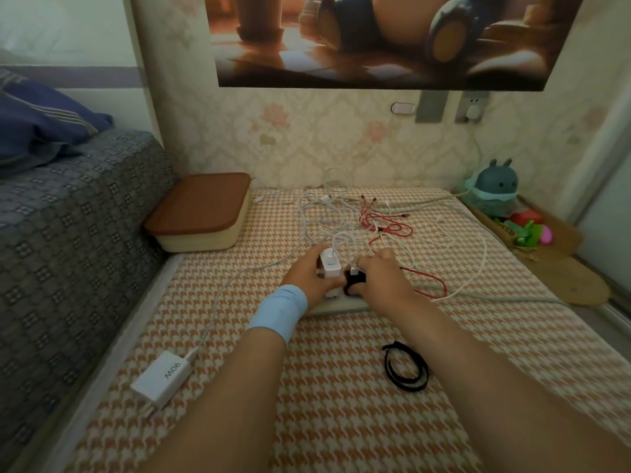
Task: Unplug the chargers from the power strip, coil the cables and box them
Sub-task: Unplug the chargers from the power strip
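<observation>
Loose 90W charger lies front-L on mat, lidded box behind it, L hand grips white charger standing on power strip, R hand grips black charger beside it, tangled cables just behind.

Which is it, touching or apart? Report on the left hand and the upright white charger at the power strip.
Touching. The head view shows the left hand curled round the white charger, with no gap between them.
</observation>
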